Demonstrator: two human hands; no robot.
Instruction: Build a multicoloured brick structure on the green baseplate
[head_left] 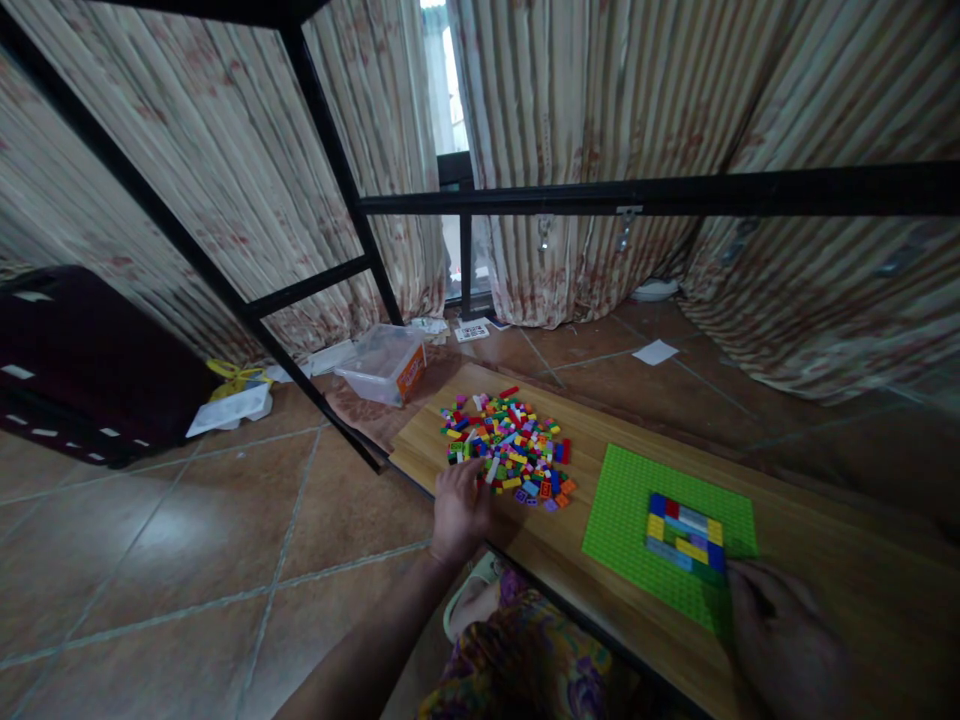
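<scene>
A heap of several small coloured bricks [511, 448] lies on a wooden table [825, 520]. My left hand [459, 508] rests at the near edge of the heap, fingers curled among the bricks; whether it grips one is hidden. To the right lies a green baseplate [622, 505] carrying a low rectangle of blue, yellow, red and grey bricks [685, 538]. My right hand [784, 640] sits at the baseplate's near right corner, touching its edge next to the brick rectangle.
A black metal frame [645, 192] crosses above the table, with a slanted post [187, 250] to the left. A clear plastic box [384, 362] stands on the tiled floor beyond the table. Curtains hang behind. Scraps of paper lie on the floor.
</scene>
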